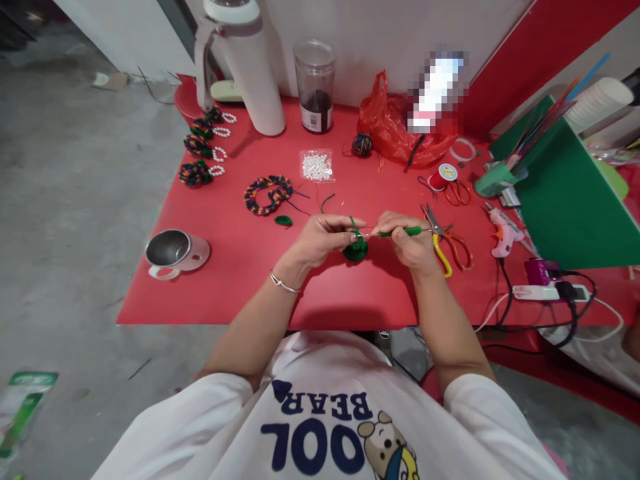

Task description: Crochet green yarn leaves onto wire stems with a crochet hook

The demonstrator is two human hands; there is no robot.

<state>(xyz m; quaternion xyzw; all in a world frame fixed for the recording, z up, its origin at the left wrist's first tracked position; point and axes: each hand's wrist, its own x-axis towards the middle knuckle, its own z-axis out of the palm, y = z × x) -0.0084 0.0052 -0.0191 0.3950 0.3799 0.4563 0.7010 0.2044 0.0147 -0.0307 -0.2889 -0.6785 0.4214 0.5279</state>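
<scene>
Left hand (324, 239) is pinching a green crocheted piece (355, 251) between thumb and fingers; right hand (414, 250), fingers curled, is gripping a green-handled crochet hook (413, 231) pointing toward it. Piece is lying between both hands, over red tabletop (240, 280).

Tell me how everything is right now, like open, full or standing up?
Left hand: pinching green crochet piece
Right hand: gripping green hook
Mug: upright, uncovered
White bottle: upright, lid on
Clear container: upright, partly filled
Bag: lying flat, beads inside
Yarn ball: wound up
Yellow-orange tool: handles spread apart
Glue gun: lying down
Power strip: plugs inserted
</scene>
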